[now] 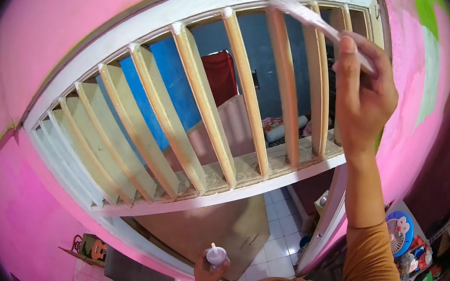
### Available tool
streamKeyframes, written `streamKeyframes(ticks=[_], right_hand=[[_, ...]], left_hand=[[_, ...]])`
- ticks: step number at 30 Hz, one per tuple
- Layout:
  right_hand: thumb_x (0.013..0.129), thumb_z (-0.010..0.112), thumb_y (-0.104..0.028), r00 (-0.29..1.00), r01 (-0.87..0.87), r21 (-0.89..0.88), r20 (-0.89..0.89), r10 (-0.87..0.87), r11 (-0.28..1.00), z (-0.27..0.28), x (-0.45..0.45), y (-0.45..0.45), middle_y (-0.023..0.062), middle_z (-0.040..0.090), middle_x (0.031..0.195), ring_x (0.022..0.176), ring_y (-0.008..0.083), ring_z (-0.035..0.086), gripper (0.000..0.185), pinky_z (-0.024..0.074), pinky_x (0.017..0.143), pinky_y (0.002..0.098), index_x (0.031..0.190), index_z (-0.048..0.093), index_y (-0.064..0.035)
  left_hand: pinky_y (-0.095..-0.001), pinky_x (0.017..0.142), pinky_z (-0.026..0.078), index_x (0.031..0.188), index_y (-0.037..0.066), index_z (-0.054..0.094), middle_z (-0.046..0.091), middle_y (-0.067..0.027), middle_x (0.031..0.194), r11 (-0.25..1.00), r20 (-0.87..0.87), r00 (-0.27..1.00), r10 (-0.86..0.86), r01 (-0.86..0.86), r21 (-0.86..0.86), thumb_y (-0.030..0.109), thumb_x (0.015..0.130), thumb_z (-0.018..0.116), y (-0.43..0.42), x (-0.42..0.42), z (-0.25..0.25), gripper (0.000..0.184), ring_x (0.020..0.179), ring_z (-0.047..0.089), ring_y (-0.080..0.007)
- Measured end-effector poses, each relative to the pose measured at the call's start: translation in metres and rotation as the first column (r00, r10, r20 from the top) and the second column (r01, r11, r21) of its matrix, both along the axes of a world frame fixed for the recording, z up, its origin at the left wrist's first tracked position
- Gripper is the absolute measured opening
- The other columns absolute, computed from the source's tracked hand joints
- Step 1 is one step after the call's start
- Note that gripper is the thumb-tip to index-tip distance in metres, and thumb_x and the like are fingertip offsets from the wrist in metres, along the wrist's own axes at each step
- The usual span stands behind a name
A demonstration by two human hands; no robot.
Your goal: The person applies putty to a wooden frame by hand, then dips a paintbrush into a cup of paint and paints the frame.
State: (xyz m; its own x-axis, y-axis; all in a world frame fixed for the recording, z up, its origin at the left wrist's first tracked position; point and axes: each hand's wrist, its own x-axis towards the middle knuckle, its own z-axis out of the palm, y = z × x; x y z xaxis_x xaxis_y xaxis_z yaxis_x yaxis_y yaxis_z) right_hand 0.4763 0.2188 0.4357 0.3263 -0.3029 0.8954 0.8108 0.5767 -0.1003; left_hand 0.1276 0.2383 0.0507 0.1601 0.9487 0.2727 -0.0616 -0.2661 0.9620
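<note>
Head view: right hand [370,95] has fingers grasping the paintbrush [317,23], bristles [287,5] at the top of a wooden slat [283,64] by the white frame rail [195,4], left-hand [207,277] fingers round the small cup [216,256] below; sparing load, lengthwise strokes should limit drips.

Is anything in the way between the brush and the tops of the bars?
Nothing I can see. The brush in the right hand has its tip by a bar's top, with nothing showing between. The cup in the left hand is well below.
</note>
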Motion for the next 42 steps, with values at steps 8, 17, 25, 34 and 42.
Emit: streamKeyframes(ticks=[8, 17, 25, 34, 42], right_hand=[[0.095, 0.073, -0.009, 0.937, 0.255, 0.079, 0.226, -0.267, 0.964, 0.005, 0.003, 0.010, 0.0080, 0.074, 0.090, 0.077, 0.0083, 0.069, 0.017, 0.0536, 0.066, 0.0220, 0.109, 0.069, 0.0016], [0.098, 0.071, -0.011, 0.975, 0.155, 0.005, 0.160, -0.154, 0.988, -0.006, 0.015, -0.002, 0.0049, 0.072, 0.090, 0.077, 0.0069, 0.067, 0.021, 0.0515, 0.066, 0.0195, 0.114, 0.068, 0.0020], [0.093, 0.075, -0.013, 0.969, 0.239, 0.102, 0.041, -0.244, 0.966, 0.003, 0.044, -0.002, 0.0107, 0.072, 0.080, 0.071, 0.0182, 0.073, 0.017, 0.0544, 0.062, 0.0272, 0.105, 0.070, -0.0020], [0.097, 0.072, -0.011, 0.913, 0.296, 0.123, 0.255, -0.318, 0.947, 0.004, 0.027, -0.002, 0.0069, 0.074, 0.091, 0.077, 0.0077, 0.068, 0.017, 0.0532, 0.067, 0.0213, 0.110, 0.070, -0.0006], [0.098, 0.072, -0.018, 0.924, 0.382, 0.042, 0.005, -0.382, 0.923, 0.004, 0.060, -0.020, 0.0036, 0.071, 0.079, 0.073, 0.0063, 0.065, 0.019, 0.0510, 0.065, 0.0200, 0.107, 0.071, -0.0005]], left_hand=[[-0.0388, 0.098, 0.050, 0.130, -0.002, 0.049, 0.062, -0.0138, 0.120, 0.999, -0.037, 0.999, -0.034, 0.034, 0.010, 0.006, 0.079, 0.087, 0.005, 0.004, -0.001, 0.064, 0.110, 0.062, -0.0232], [-0.0381, 0.098, 0.050, 0.130, -0.002, 0.050, 0.062, -0.0130, 0.120, 0.998, -0.026, 0.998, -0.063, 0.062, -0.023, 0.007, 0.079, 0.087, 0.000, 0.009, 0.005, 0.063, 0.111, 0.062, -0.0218], [-0.0381, 0.098, 0.050, 0.128, -0.002, 0.049, 0.062, -0.0129, 0.119, 0.999, -0.059, 0.997, -0.039, 0.038, -0.023, 0.006, 0.079, 0.087, 0.000, 0.011, 0.006, 0.063, 0.109, 0.062, -0.0216], [-0.0376, 0.098, 0.050, 0.129, -0.002, 0.050, 0.062, -0.0125, 0.118, 0.997, -0.050, 0.996, -0.076, 0.074, -0.029, 0.007, 0.079, 0.087, -0.004, 0.014, 0.008, 0.063, 0.109, 0.062, -0.0214], [-0.0362, 0.098, 0.048, 0.128, -0.002, 0.053, 0.063, -0.0106, 0.118, 0.996, -0.055, 0.994, -0.091, 0.089, -0.027, 0.009, 0.080, 0.087, -0.009, 0.020, 0.015, 0.060, 0.110, 0.061, -0.0199]])
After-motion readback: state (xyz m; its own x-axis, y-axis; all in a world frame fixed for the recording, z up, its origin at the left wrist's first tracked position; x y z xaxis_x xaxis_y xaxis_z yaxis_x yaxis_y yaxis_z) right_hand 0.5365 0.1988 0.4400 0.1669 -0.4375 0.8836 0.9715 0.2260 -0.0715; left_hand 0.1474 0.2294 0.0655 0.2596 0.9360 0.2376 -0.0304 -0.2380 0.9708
